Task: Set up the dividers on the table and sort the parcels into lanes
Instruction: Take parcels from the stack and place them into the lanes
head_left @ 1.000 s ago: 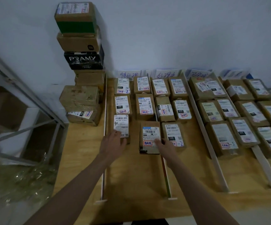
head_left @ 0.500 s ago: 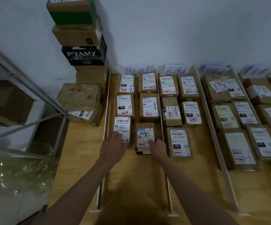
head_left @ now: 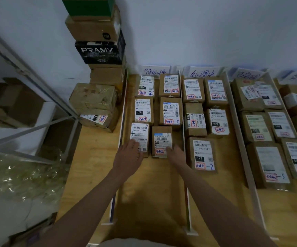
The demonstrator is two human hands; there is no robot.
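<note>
Two hands reach out over the wooden table (head_left: 98, 163). Tall white strips, the dividers, cut the table into lanes. Left divider (head_left: 122, 120) and next divider (head_left: 184, 136) wall in the lane where both hands are. Six parcels lie in that lane, in two rows of three.

Left hand (head_left: 129, 156) lies flat on the near parcel (head_left: 140, 135) that sits just beside the left divider. Its fingers look straight and rest on the white label; they do not curl round the box. Right hand (head_left: 177, 155) touches the near corner of the small parcel (head_left: 162, 140) right of that one. Its fingers are partly hidden, so I think they press the box, but I cannot tell if they pinch it.

Right of the next divider lies a parcel marked 122 (head_left: 203, 154), close to the right hand. More parcels fill the lanes beyond it. Left of the left divider a stack of boxes (head_left: 98, 50) stands against the wall, and paper signs (head_left: 155, 71) stand at the far end of the lanes.
</note>
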